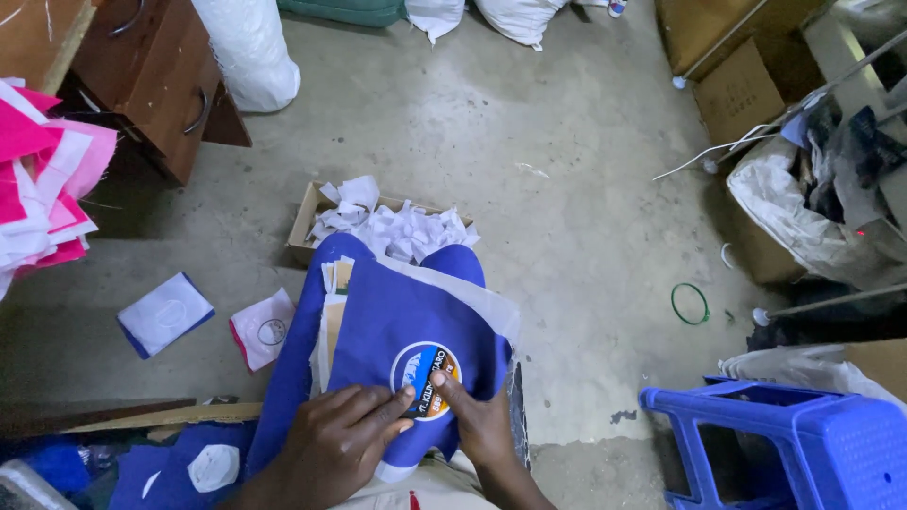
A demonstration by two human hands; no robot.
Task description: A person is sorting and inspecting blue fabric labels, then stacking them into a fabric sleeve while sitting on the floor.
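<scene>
A blue fabric piece (392, 316) with a round printed patch (427, 373) lies on top of a stack of blue and white pieces on my lap. My left hand (331, 444) rests flat on the fabric, fingertips touching the patch's lower left edge. My right hand (480, 425) presses beside the patch, its thumb on the patch's right side. Neither hand grips anything; the fingers lie spread on the cloth.
A cardboard box (304, 222) of white scraps sits ahead on the concrete floor. Blue (165, 314) and pink (262, 328) pieces lie on the left, pink fabric stacks (42, 179) further left. A blue plastic stool (803, 439) stands right, a green ring (690, 304) nearby.
</scene>
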